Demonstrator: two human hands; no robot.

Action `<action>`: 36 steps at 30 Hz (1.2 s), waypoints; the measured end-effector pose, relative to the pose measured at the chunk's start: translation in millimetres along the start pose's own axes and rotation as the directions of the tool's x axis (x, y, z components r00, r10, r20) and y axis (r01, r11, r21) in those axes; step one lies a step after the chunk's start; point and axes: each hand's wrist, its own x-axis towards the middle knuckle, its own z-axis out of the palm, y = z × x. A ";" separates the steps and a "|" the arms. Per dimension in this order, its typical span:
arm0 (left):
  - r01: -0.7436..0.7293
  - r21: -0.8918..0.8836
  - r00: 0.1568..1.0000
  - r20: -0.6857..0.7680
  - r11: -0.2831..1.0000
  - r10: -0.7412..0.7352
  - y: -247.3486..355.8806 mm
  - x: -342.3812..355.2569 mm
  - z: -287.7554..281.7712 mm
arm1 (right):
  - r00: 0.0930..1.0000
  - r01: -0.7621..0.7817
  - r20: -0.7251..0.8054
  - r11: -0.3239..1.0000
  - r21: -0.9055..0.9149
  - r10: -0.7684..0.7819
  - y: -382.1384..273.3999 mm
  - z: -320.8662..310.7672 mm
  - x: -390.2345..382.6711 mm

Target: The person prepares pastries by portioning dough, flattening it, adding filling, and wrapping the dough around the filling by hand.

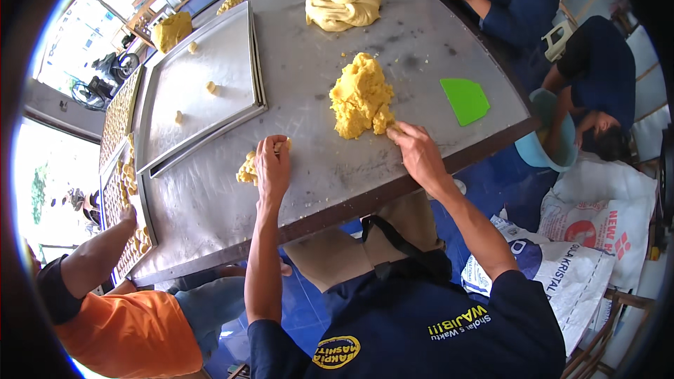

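A tall crumbly mound of yellow filling (pixel 360 98) stands on the metal table in front of me. My right hand (pixel 421 158) reaches its lower right edge, fingers pinched together on a bit of the filling. Further left, my left hand (pixel 272 172) hovers low over the table, its fingers curled round a small piece of pale dough (pixel 286 145) that shows partly at the fingertips. Against that hand's left side lies a small cluster of yellow lumps (pixel 247 168), partly covered by the hand.
Right of the mound lies a green dough scraper (pixel 465 101); behind it sits a smooth pale dough mass (pixel 342 5). Stacked metal trays (pixel 203 77) at left carry a few small pieces. A co-worker in orange (pixel 133 333) works at filled trays. Others work at right, one over a blue basin (pixel 544 137).
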 end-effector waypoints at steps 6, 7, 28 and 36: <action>-0.082 0.055 0.996 0.031 0.995 0.081 5.4 -4.5 10.4 | 0.988 -0.052 -0.152 0.994 -0.093 0.037 9.6 -6.4 11.0; -0.092 0.085 0.993 0.083 0.992 0.085 2.6 -6.5 7.3 | 0.985 -0.047 -0.170 0.980 -0.191 0.014 5.9 -3.2 11.3; 0.336 -0.470 0.900 -0.095 0.816 -0.426 14.7 -100.9 -13.9 | 0.999 -0.023 0.034 0.988 -0.152 0.028 44.9 -14.5 16.9; 0.093 -0.441 0.923 -0.299 0.893 -0.244 0.7 -103.4 -14.8 | 0.968 0.159 0.206 0.985 -0.065 -0.142 20.9 -38.4 8.6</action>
